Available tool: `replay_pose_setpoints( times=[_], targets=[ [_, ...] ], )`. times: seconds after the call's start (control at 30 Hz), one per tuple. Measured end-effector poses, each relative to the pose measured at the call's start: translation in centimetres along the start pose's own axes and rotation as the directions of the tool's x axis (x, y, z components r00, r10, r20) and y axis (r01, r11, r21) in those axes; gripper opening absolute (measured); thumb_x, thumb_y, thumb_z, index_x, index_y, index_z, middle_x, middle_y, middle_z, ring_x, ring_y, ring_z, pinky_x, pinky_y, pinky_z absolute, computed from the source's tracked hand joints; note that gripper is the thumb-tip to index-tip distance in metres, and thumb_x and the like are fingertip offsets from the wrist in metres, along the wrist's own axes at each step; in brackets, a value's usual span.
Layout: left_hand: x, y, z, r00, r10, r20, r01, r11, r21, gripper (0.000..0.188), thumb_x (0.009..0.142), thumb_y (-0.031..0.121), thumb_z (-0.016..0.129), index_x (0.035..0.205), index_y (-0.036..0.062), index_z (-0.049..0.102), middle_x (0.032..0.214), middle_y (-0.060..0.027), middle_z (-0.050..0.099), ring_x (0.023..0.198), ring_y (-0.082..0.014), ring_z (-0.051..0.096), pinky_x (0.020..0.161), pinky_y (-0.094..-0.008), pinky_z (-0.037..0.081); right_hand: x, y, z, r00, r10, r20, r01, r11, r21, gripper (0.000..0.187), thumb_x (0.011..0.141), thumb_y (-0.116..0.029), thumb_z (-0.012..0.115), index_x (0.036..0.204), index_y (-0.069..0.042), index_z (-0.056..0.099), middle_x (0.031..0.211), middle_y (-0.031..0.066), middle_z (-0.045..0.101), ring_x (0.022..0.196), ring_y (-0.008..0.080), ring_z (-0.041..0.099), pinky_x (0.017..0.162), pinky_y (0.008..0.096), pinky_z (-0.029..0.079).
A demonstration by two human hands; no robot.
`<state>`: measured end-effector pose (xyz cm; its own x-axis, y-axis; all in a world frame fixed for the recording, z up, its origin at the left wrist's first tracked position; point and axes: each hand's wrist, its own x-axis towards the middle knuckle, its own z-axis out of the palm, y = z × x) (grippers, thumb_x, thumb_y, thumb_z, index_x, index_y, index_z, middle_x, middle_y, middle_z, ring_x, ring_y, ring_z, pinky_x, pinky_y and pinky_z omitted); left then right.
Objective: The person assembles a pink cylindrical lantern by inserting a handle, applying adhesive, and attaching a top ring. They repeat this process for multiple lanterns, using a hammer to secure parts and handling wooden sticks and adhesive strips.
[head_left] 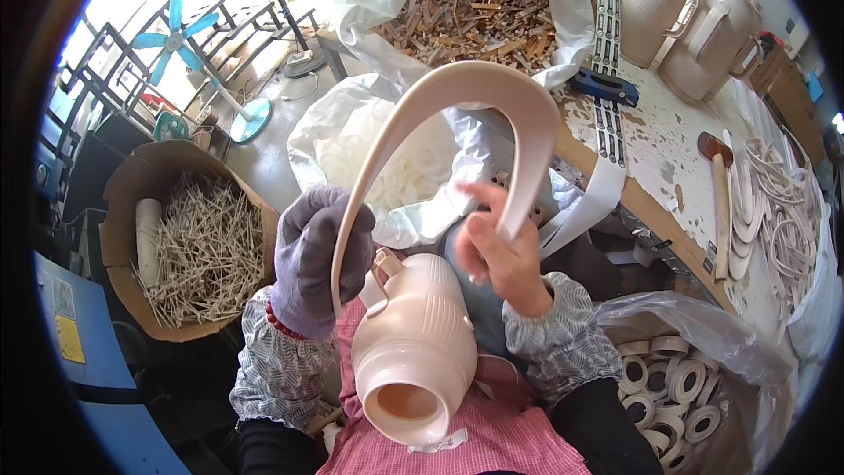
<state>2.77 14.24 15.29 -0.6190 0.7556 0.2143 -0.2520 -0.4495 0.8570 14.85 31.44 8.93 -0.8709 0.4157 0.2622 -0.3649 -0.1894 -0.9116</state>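
A pale pink plastic jug body (pixel 411 317) lies in my lap, its round open mouth towards me and a small looped grip on its upper left side. Above it stands a long, curved plastic handle (pixel 466 79), bent like an upside-down U. My left hand (pixel 318 255), in a grey-purple glove, is closed around the handle's left leg. The handle's right end meets my bare right hand (pixel 508 255), whose fingers are bent about it and partly smeared by motion. Both handle ends are apart from the jug, as far as I can see.
Bags of brown strips (pixel 475 4) and white rings (pixel 387 154) stand ahead. A carton of thin plastic pieces (pixel 207 246) is at left, a bag of ring parts (pixel 673 387) at right. The right-hand table (pixel 655 154) bears jugs (pixel 712 40), a hammer (pixel 721 211) and curved strips (pixel 774 211).
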Motion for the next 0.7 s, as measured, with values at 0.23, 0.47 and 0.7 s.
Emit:
replay_pose_setpoints(
  times=[0.23,0.47,0.7],
  targets=[
    [-5.7,0.5,-2.0,0.988,-0.116,-0.1,0.129,0.983,0.13,0.057,0.087,0.047,0.065,0.109,-0.0054,0.058,0.051,0.0002,0.047,0.037,-0.0058,0.038,0.035,-0.0204,0.027,-3.2,-1.2,1.7,0.948,0.276,0.156,-0.289,0.955,0.067,0.036,0.104,-0.022,0.042,0.128,0.004,0.048,0.067,0.006,0.061,0.043,0.0028,0.038,0.042,0.0171,0.029],
    [-13.8,-2.7,-5.5,0.832,-0.306,-0.463,0.359,0.933,0.029,0.019,0.082,0.009,0.066,0.081,0.0072,0.048,0.065,-0.005,0.048,0.05,-0.0126,0.044,0.043,-0.025,0.036,-5.9,1.4,4.2,0.9,0.29,0.326,-0.324,0.944,0.055,0.03,0.102,-0.02,0.05,0.124,0.0,0.049,0.099,0.0104,0.067,0.097,0.014,0.063,0.089,0.0286,0.047],
    [-16.1,-5.5,-4.0,0.883,-0.225,-0.411,0.197,0.974,-0.109,0.016,0.085,0.02,0.064,0.086,0.0053,0.056,0.068,0.0008,0.05,0.057,-0.0068,0.045,0.051,-0.021,0.034,-7.6,0.3,5.0,0.826,0.473,0.308,-0.501,0.865,0.015,0.031,0.1,-0.016,0.05,0.125,0.002,0.045,0.103,0.016,0.069,0.106,0.0192,0.061,0.097,0.033,0.045]
  ],
)
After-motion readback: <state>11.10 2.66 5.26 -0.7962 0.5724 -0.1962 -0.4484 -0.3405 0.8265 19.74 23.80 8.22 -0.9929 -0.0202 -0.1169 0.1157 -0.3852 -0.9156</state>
